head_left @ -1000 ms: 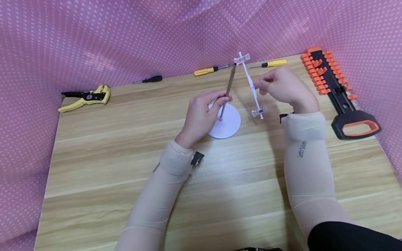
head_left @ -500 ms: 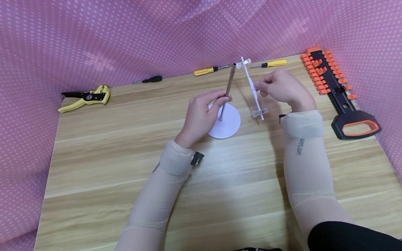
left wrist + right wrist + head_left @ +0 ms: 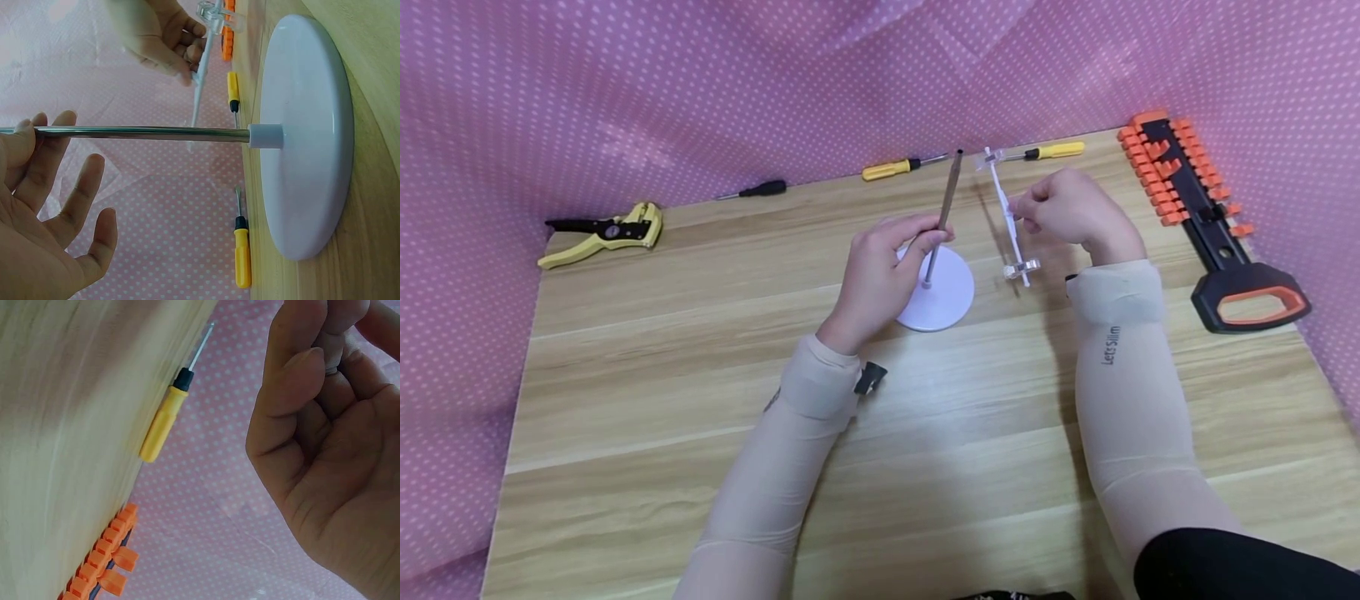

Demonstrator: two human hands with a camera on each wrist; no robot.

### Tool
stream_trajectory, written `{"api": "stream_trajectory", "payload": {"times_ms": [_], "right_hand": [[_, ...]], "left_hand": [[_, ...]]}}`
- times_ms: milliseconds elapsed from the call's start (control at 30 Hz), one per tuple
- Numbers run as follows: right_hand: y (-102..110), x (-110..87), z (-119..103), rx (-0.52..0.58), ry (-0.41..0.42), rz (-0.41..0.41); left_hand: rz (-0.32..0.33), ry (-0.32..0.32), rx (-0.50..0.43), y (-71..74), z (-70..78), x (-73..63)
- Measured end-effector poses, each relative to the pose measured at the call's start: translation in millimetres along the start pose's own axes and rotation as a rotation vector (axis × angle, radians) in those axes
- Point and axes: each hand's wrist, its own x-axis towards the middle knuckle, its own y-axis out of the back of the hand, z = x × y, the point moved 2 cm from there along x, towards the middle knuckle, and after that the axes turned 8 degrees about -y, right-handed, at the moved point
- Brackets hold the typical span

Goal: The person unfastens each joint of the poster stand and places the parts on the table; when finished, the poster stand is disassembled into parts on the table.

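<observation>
Over table [image 3: 662, 375], left hand [image 3: 883, 262] pinching rod [image 3: 951, 192], right hand [image 3: 1072, 210] apparently crossbar [image 3: 1003, 200]

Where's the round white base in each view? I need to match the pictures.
Head: just right of centre, the round white base partly behind the left hand.
Left wrist: right half of the picture, seen at a slant.
Right wrist: not in it.
Shared landmark: the orange-and-black rack, upper right in head, cut off at the top edge in left wrist, lower left in right wrist.
</observation>
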Motion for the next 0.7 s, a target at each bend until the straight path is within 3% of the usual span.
{"api": "stream_trajectory", "payload": {"times_ms": [700], "right_hand": [[-14,12.8,-1,-0.114,0.001,-0.004]], "left_hand": [[0.004,-0.020,0.009,0.8,-1.6,-0.1]]}}
